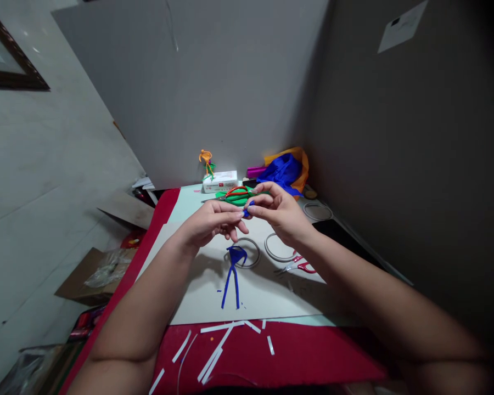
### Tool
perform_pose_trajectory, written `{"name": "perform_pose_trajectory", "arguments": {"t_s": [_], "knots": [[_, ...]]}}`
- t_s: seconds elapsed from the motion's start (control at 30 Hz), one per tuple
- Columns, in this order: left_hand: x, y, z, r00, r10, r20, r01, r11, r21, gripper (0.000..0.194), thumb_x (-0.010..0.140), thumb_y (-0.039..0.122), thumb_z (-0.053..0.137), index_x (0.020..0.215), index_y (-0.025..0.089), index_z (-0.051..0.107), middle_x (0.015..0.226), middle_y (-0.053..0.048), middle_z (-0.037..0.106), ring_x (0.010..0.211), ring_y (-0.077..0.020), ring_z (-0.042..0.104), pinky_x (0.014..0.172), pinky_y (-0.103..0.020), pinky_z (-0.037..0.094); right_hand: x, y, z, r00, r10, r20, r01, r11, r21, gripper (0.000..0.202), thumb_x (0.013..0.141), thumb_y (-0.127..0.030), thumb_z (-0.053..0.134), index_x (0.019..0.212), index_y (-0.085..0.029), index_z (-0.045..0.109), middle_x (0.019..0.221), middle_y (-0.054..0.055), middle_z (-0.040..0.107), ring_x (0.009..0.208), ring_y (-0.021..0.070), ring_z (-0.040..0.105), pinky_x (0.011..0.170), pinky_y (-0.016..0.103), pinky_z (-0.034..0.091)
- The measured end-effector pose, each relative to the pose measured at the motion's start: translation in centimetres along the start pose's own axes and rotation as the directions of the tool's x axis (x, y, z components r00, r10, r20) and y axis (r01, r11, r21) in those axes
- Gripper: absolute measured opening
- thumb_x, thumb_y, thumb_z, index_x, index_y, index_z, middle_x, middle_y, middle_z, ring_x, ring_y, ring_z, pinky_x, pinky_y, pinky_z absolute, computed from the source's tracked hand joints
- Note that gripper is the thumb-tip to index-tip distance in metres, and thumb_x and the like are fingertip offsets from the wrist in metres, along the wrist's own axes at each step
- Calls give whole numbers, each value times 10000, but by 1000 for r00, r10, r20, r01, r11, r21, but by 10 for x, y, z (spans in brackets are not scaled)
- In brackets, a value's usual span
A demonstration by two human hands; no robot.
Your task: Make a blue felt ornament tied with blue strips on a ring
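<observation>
Both of my hands meet above the white board (pixel 189 296), pinching a small blue piece (pixel 249 208) that may be paper or cloth. My left hand (pixel 214 219) has thumb and index finger closed on its left side, the other fingers loosely bent. From the right, my right hand (pixel 278 211) grips the same piece between thumb and fingertips. Below them on the board lies a blue stick figure (pixel 234 269) with two legs and a wider upper body. Its top has no round shape on it. A wire coil (pixel 253 258) lies partly under the figure.
Another wire coil (pixel 271 249) and red-handled scissors (pixel 302 266) lie at right. Behind are red-handled pliers (pixel 234 193), a white box (pixel 220 181), an orange and green figure (pixel 206 162) and blue cloth-like material (pixel 282 170). White strips (pixel 212 362) litter the red tabletop (pixel 313 356).
</observation>
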State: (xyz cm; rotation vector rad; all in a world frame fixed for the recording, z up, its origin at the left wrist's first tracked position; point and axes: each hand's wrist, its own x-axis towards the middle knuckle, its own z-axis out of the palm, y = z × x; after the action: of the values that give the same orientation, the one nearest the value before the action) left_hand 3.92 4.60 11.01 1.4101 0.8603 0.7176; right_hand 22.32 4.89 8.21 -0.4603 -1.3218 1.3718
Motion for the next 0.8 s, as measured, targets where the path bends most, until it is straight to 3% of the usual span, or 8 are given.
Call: {"name": "perform_pose_trajectory", "arguments": {"t_s": [0.13,0.27,0.4,0.5,0.67,0.8], "knots": [[-2,3,2,1000,6,-20,-5,999,34,187,734,288,684,781,108,678,646,-45,690,394,-53,541,378,-153,349,-1,-1,2,999,-42,17,42,999,-1,370,691,-254,755,943,-217,486,775,-29,641,696,119,616,730,315,513],[-6,8,9,993,69,-97,-57,991,123,174,769,254,652,693,98,671,604,-29,663,408,-42,534,377,-140,313,-1,-3,3,999,-37,-39,35,999,-37,368,712,-269,736,976,-217,485,810,-12,633,717,116,610,694,285,505],[-8,9,18,971,152,-186,-97,957,273,192,793,261,609,696,105,667,601,-22,648,417,-55,529,389,-152,328,-2,-2,3,997,5,-74,-14,992,-124,397,692,-261,749,986,-207,488,742,-25,621,661,110,598,665,277,490],[-9,8,22,953,211,-219,-126,930,344,227,802,277,590,655,117,656,602,-16,637,430,-59,526,403,-156,353,-3,-2,7,993,-50,-108,34,989,-146,383,677,-234,753,959,-204,495,750,-26,609,686,113,591,679,278,491],[-14,12,28,905,295,-305,-161,904,395,222,791,280,603,644,125,664,590,-8,631,402,-53,465,411,-171,377,-7,-10,13,966,-212,-150,172,954,-246,180,764,-251,675,886,-199,553,833,-6,572,739,103,550,692,249,464],[-16,14,29,879,332,-342,-167,887,431,222,792,293,601,667,125,676,589,-3,627,377,-43,390,375,-171,338,-10,-15,14,981,-163,-103,129,952,-279,111,791,-271,651,793,-173,598,746,-10,549,650,91,499,618,240,425]]}}
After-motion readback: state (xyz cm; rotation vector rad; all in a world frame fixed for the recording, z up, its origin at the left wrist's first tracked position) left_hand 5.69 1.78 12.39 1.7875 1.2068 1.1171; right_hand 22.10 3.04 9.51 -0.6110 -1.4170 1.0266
